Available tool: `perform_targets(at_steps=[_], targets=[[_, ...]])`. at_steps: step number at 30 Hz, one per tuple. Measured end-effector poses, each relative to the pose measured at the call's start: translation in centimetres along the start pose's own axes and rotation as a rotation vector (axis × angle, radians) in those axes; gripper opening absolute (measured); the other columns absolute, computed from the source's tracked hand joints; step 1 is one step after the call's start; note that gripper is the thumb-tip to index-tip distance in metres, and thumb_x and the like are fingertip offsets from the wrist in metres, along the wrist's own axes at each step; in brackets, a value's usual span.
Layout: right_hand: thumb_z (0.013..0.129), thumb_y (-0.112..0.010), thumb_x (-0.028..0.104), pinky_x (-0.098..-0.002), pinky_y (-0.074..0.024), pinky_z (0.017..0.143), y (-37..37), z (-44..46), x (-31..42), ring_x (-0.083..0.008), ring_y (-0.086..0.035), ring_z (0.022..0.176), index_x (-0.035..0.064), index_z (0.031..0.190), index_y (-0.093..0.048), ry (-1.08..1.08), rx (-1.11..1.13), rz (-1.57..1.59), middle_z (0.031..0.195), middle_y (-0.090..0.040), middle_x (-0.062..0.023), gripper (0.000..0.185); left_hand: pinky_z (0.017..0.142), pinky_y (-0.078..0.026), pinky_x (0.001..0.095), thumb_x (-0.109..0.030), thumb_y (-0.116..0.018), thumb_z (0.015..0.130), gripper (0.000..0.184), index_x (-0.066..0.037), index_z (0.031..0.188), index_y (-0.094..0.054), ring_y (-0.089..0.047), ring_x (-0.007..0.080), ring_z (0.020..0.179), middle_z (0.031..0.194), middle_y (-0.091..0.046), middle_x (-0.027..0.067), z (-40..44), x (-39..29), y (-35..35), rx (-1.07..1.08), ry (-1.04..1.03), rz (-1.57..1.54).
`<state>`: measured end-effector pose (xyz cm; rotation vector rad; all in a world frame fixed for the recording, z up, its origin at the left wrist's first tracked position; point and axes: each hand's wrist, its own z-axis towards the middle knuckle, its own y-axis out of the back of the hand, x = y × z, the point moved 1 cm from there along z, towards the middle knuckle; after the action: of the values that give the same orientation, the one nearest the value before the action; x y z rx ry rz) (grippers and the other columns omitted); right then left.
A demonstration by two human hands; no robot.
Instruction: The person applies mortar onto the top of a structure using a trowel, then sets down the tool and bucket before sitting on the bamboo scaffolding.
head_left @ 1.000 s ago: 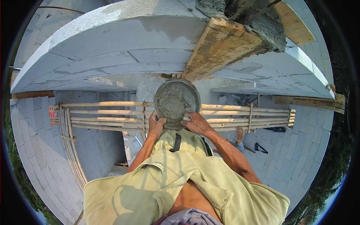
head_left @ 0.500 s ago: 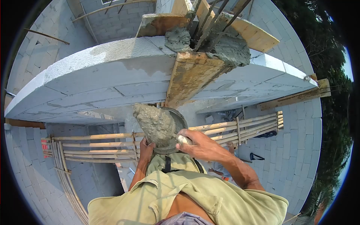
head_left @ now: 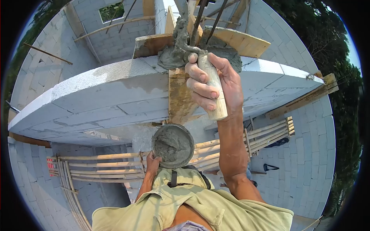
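My right hand [head_left: 233, 86] is wrapped round the pale wooden handle of a trowel [head_left: 216, 106], raised in front of me. Its mortar-coated neck and blade reach up beside the steel bars [head_left: 196, 25]; the blade is seen nearly edge-on. Wet mortar [head_left: 169, 57] lies on top of the wall, among the wooden boards around the bars. Low by my waist, my left hand [head_left: 153, 164] grips the left rim of a round dark bucket [head_left: 192, 144]. Grey mortar [head_left: 171, 143] sits inside the bucket.
A pale block wall [head_left: 100, 90] curves across in front of me, with an upright formwork board [head_left: 180, 96] against its near face. Bamboo poles [head_left: 104, 164] run below on both sides. A person [head_left: 252, 175] is partly visible beneath my right arm.
My right hand has lifted the trowel from above the bucket up to the bars. The mortar heaped on the blade has left the bucket area. My left hand still holds the bucket.
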<state>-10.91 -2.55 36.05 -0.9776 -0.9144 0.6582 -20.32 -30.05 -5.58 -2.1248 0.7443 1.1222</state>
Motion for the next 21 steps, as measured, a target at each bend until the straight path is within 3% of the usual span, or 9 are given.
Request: perform_targets(at_steps=[4,7,8,10,11,13,14,18,21], targets=[[0.106,-0.043,0.031,-0.0275,-0.0412,0.035,-2.4,-2.9,1.1,-0.0133,-0.050,0.051,-0.0035,0.116,-0.052,-0.010,-0.046,-0.264,0.081,-0.050,-0.0072,0.038,0.080,-0.051,0.0271,0.009,-0.056,0.071,0.044,0.002,0.113,-0.066,-0.065,0.0142,0.089,0.102,-0.071,0.0041,0.2,-0.8,-0.1,0.003,-0.010,0.010],[0.098,-0.062,0.023,-0.0256,-0.0415,0.041,-2.9,-6.9,0.6,-0.0110,-0.052,0.049,-0.0026,0.113,-0.055,-0.104,-0.319,-0.909,0.077,-0.055,-0.0084,0.031,0.082,-0.051,0.0275,0.009,-0.056,0.071,0.045,0.001,0.114,-0.065,-0.065,0.0139,0.089,0.103,-0.071,0.0044,-0.2,-0.9,-0.2,-0.006,-0.015,0.000],[0.098,-0.062,0.023,-0.0256,-0.0415,0.041,-2.1,-8.3,0.0,-0.0110,-0.052,0.049,-0.0026,0.113,-0.055,-0.118,-0.323,-0.906,0.077,-0.055,-0.0084,0.031,0.083,-0.051,0.0277,0.009,-0.055,0.071,0.046,0.002,0.115,-0.065,-0.065,0.0140,0.090,0.103,-0.071,0.0044,-0.1,-1.0,-0.2,-0.015,-0.028,0.006],[0.096,-0.059,0.021,-0.0227,-0.0401,0.035,-0.2,-10.3,-1.0,-0.0113,-0.051,0.043,-0.0072,0.113,-0.054,-0.201,-0.345,-1.458,0.072,-0.054,-0.0096,0.034,0.084,-0.051,0.0278,0.009,-0.055,0.071,0.046,0.002,0.115,-0.065,-0.065,0.0140,0.091,0.104,-0.071,0.0044,-0.1,-1.0,-0.1,-0.033,-0.045,0.002],[0.096,-0.059,0.021,-0.0227,-0.0401,0.035,-0.2,-10.2,-1.2,-0.0113,-0.051,0.043,-0.0072,0.113,-0.054,-0.206,-0.338,-1.461,0.072,-0.054,-0.0096,0.034,0.084,-0.051,0.0277,0.009,-0.055,0.071,0.046,0.002,0.115,-0.065,-0.065,0.0142,0.091,0.104,-0.071,0.0043,-0.1,-1.2,-0.1,-0.033,-0.051,-0.005],[0.100,-0.059,0.024,-0.0278,-0.0445,0.041,-0.4,-10.0,-2.3,-0.0158,-0.056,0.047,-0.0055,0.113,-0.054,-0.320,-0.400,-0.895,0.078,-0.056,-0.0107,0.033,0.085,-0.050,0.0277,0.009,-0.055,0.071,0.046,0.002,0.115,-0.065,-0.065,0.0143,0.091,0.104,-0.071,0.0043,-0.1,-1.2,-0.1,-0.022,-0.058,-0.001],[0.100,-0.059,0.024,-0.0278,-0.0445,0.041,-0.7,-9.4,-2.4,-0.0158,-0.056,0.047,-0.0055,0.113,-0.054,-0.307,-0.399,-0.897,0.078,-0.056,-0.0107,0.033,0.085,-0.050,0.0276,0.009,-0.055,0.071,0.046,0.002,0.115,-0.065,-0.065,0.0145,0.091,0.104,-0.071,0.0041,0.1,-0.9,-0.1,-0.038,-0.037,-0.023],[0.107,-0.036,0.034,-0.0350,-0.0479,0.034,-1.6,-4.3,-2.3,-0.0246,-0.060,0.044,-0.0075,0.119,-0.049,-0.303,-0.206,0.048,0.081,-0.056,-0.0166,0.045,0.083,-0.050,0.0274,0.008,-0.056,0.072,0.045,0.002,0.115,-0.065,-0.065,0.0144,0.092,0.104,-0.071,0.0039,1.2,0.8,0.6,-0.076,-0.046,-0.067],[0.106,-0.037,0.035,-0.0347,-0.0490,0.037,0.5,-1.0,-1.3,-0.0225,-0.063,0.049,-0.0010,0.117,-0.051,-0.318,-0.155,0.174,0.082,-0.057,-0.0106,0.040,0.082,-0.050,0.0271,0.008,-0.057,0.072,0.045,0.002,0.116,-0.064,-0.064,0.0140,0.091,0.105,-0.070,0.0037,0.9,0.0,0.3,-0.065,-0.034,-0.130]])
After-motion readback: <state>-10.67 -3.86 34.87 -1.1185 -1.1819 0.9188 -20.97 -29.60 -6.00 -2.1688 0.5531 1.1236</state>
